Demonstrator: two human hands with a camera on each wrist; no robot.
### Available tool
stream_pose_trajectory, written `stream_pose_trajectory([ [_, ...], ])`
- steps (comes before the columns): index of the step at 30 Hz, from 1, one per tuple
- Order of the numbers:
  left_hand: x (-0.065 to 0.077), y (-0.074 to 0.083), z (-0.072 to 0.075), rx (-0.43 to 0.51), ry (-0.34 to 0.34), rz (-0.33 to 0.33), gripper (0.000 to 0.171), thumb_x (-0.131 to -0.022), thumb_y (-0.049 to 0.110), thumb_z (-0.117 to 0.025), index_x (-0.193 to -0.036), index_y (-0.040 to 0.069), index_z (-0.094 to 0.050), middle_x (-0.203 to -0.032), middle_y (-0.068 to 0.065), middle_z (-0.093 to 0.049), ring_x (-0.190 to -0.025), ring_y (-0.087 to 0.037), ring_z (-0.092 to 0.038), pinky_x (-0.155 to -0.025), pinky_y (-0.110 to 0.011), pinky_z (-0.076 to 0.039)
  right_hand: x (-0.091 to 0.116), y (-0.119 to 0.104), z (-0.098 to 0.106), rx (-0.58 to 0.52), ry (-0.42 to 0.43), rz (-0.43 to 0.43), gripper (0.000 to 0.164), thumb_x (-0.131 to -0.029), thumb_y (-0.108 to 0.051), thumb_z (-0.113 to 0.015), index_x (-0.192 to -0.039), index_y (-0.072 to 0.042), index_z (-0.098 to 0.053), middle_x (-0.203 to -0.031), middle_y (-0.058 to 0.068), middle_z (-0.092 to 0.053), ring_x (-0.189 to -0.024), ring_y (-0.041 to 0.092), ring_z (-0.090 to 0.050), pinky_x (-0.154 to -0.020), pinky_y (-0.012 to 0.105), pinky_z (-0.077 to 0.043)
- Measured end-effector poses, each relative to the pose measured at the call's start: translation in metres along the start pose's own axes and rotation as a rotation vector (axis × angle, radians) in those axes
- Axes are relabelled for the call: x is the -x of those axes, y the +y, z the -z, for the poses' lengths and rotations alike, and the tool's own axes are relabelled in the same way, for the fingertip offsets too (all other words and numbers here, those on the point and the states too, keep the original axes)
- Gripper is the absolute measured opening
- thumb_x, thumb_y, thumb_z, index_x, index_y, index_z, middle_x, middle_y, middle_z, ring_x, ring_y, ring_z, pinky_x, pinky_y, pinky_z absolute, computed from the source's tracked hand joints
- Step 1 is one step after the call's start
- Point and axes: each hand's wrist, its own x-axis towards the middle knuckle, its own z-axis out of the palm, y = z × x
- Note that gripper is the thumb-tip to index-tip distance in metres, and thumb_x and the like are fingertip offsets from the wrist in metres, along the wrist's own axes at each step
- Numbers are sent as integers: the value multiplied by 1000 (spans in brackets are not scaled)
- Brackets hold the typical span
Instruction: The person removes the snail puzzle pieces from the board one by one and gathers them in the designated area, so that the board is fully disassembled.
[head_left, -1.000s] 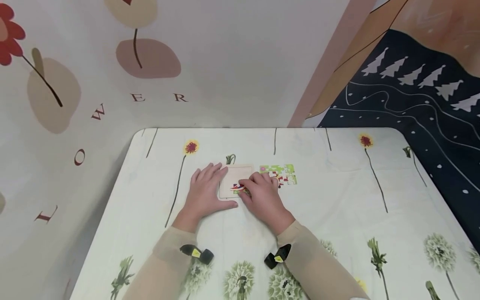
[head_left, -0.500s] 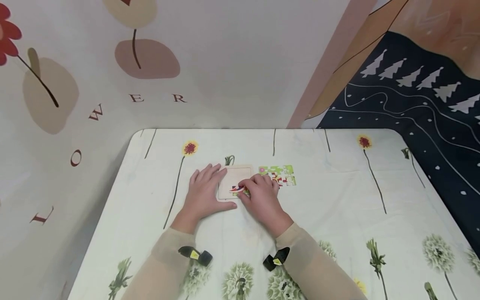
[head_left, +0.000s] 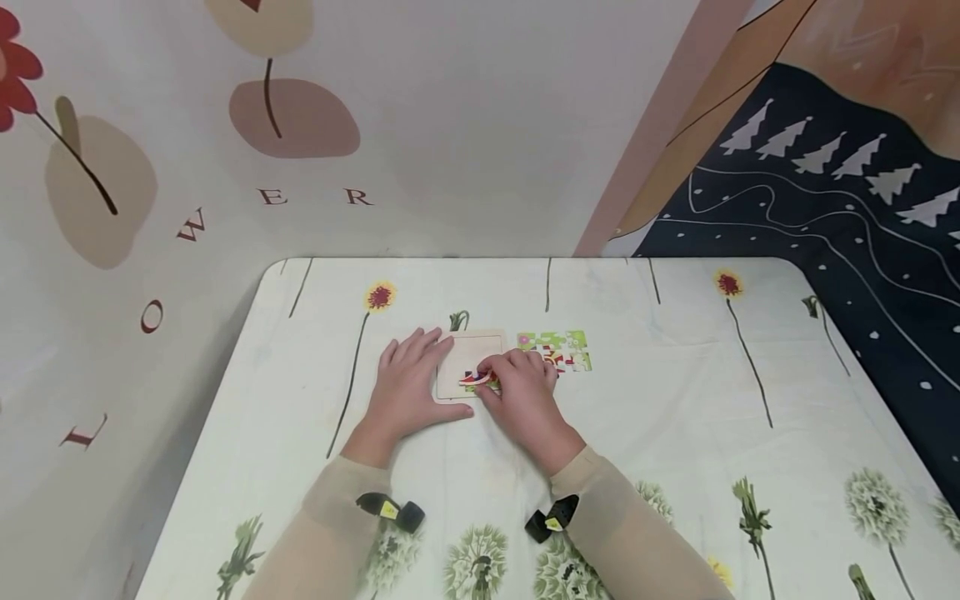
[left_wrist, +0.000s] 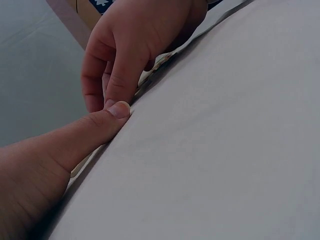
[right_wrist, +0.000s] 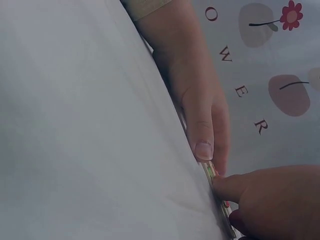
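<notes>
A square pale wooden puzzle tray (head_left: pixel 477 350) lies on the table between my hands. Spread along its left side is my left hand (head_left: pixel 408 387), its fingertips at the far left corner and its thumb by the near edge. My right hand (head_left: pixel 525 396) pinches a red, white and blue puzzle piece (head_left: pixel 472 379) between thumb and fingers, over the tray's lower part. Some green shows just below that piece, partly covered by the fingers. Both thumbs come close together in the left wrist view, where the piece is hidden.
Several green, white and red puzzle pieces (head_left: pixel 558 340) lie grouped right of the tray, partly behind my right hand. A white flower-print cloth (head_left: pixel 660 400) covers the table. A printed wall hanging (head_left: pixel 465 125) rises behind the far edge.
The pinched piece tilts slightly and has shifted a little under the right fingers. The left hand stays in place on the tray. The head view has moved very slightly.
</notes>
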Motion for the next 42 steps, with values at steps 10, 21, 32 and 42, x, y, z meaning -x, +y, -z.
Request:
stream_pose_trajectory([
  [10, 0, 2, 1, 10, -7, 8, 117, -72, 76, -84, -163, 14, -45, -171, -9, -35, -160, -34, -22, -125, -64, -9, 3, 1, -3, 20, 60, 132, 23, -97, -20, -82, -118, -19, -73, -118, 0, -67, -114, 28, -51, -102, 58, -32],
  [21, 1, 1, 2, 12, 7, 9, 120, -71, 76, -85, -165, 14, -42, -170, -10, -36, -160, -35, -23, -125, -64, -10, 5, 1, -5, 3, 100, 266, 33, -92, -14, -85, -123, -16, -76, -115, -2, -73, -110, 26, -55, -102, 55, -34],
  [32, 1, -2, 2, 11, 36, -37, 120, -68, 78, -84, -163, 16, -45, -170, -10, -37, -159, -37, -25, -124, -66, -11, 2, 1, -8, 11, 107, 271, 37, -89, -26, -88, -124, -18, -79, -118, 1, -68, -110, 27, -52, -95, 55, -35],
  [42, 1, -2, 2, 19, 23, -41, 122, -67, 81, -83, -164, 17, -44, -170, -11, -36, -160, -37, -23, -124, -66, -11, 0, -6, -13, 17, 104, 229, 32, -90, -26, -89, -121, -21, -81, -112, -3, -75, -106, 24, -55, -93, 54, -37],
])
